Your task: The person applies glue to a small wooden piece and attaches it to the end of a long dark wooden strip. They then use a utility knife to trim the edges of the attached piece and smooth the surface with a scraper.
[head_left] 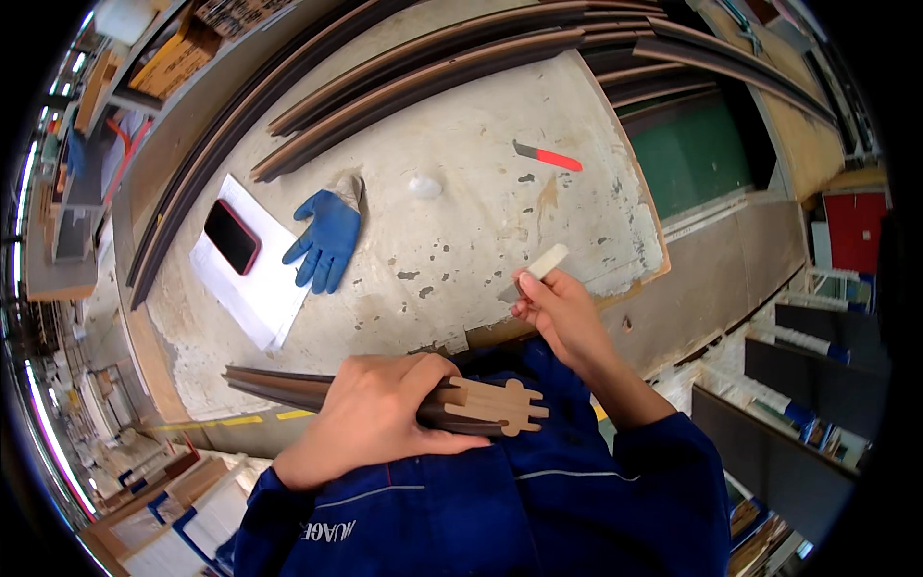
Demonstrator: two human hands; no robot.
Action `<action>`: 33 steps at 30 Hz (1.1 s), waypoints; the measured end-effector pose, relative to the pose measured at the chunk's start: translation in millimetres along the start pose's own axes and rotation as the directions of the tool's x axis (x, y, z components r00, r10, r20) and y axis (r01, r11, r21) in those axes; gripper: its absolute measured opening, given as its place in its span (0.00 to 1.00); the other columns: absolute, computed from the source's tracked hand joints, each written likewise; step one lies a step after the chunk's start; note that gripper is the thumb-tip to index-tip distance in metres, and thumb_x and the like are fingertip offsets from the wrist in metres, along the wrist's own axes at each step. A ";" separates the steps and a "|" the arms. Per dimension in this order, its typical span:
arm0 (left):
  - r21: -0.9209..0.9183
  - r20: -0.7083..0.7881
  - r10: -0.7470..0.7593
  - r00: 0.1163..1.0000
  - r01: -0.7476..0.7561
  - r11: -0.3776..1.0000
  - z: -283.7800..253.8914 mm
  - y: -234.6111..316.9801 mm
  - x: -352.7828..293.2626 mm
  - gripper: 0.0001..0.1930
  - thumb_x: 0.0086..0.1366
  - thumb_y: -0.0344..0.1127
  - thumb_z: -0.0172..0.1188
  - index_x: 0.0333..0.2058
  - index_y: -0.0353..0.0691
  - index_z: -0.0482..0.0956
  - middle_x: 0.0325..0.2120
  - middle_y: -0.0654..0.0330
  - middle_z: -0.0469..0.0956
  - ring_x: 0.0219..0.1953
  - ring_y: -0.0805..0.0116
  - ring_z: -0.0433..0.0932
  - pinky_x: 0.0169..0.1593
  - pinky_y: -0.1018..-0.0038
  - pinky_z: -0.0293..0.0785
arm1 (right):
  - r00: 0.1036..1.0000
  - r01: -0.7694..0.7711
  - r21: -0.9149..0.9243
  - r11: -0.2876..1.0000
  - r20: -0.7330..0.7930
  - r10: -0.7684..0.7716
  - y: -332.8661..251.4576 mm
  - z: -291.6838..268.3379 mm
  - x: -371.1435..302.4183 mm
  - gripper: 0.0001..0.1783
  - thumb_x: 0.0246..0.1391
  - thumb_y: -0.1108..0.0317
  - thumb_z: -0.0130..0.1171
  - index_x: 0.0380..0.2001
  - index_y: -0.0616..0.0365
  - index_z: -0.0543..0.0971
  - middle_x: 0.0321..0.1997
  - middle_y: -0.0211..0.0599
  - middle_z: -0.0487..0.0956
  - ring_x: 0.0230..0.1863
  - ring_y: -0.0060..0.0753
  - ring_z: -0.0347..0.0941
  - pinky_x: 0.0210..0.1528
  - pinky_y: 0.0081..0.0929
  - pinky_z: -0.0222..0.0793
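My left hand (370,413) is wrapped over a dark brown wood moulding (279,387), held against my body at the near edge of the bench. The moulding's bare end (495,404) faces right, showing light wood cut into notches and rounded tabs. Above and to the right of that end, my right hand (567,325) pinches a small off-white strip (548,260) between thumb and fingers; its exact kind is unclear. A blue work glove (329,242) lies on the bench beyond my left hand. A red-and-grey hand tool (553,158) rests farther back on the right.
Long brown mouldings (423,96) lie across the back of the worn bench top (452,231). White papers (252,306) carry a phone (232,238) at the left, and a whitish lump (424,186) sits mid-bench. Shelving (87,173) stands left; racks (769,413) with dark panels stand right.
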State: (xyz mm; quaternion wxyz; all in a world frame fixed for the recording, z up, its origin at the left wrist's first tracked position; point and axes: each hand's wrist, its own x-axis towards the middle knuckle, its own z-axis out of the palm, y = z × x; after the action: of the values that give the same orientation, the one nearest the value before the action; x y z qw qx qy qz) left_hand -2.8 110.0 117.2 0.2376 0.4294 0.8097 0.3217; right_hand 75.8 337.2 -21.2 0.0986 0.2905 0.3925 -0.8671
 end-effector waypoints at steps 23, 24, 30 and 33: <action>0.293 -0.313 0.034 0.949 0.063 0.954 24.2 43.1 -3.4 0.27 0.30 0.40 0.75 0.31 0.42 0.73 0.24 0.62 0.73 0.26 0.61 0.77 0.28 0.68 0.72 | 0.426 0.333 -0.404 -0.852 0.870 -0.246 -104.5 -89.5 188.7 0.05 0.41 0.73 0.59 0.25 0.57 0.74 0.29 0.36 0.70 0.35 0.37 0.69 0.32 0.32 0.66; 0.294 -0.307 0.035 0.951 0.060 0.954 26.2 42.6 -3.0 0.27 0.30 0.40 0.75 0.31 0.42 0.73 0.24 0.62 0.73 0.26 0.61 0.77 0.28 0.69 0.72 | 0.417 0.331 -0.403 -0.853 0.874 -0.251 -106.1 -89.9 187.3 0.04 0.41 0.73 0.59 0.24 0.57 0.74 0.28 0.35 0.70 0.35 0.37 0.69 0.32 0.32 0.66; 0.294 -0.311 0.075 0.948 0.021 0.956 23.8 38.2 -0.8 0.25 0.33 0.41 0.74 0.31 0.42 0.73 0.24 0.62 0.74 0.25 0.61 0.77 0.27 0.69 0.72 | 0.414 0.300 -0.468 -0.831 0.849 -0.329 -116.2 -94.6 183.1 0.04 0.41 0.73 0.59 0.23 0.55 0.75 0.27 0.34 0.71 0.35 0.35 0.70 0.32 0.32 0.65; 0.296 -0.324 0.098 0.941 0.002 0.955 23.6 38.1 -0.7 0.24 0.35 0.41 0.74 0.31 0.41 0.72 0.23 0.62 0.73 0.25 0.61 0.77 0.27 0.69 0.72 | 0.420 0.299 -0.490 -0.819 0.838 -0.348 -116.3 -105.8 177.4 0.03 0.43 0.72 0.59 0.22 0.55 0.74 0.27 0.34 0.72 0.35 0.35 0.71 0.32 0.32 0.65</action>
State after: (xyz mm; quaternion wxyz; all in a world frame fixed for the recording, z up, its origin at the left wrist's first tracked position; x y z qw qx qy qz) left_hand 33.8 133.1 128.8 0.0225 0.4187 0.8659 0.2728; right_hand -69.5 503.6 -107.1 -0.2147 -0.1882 0.9584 -0.0005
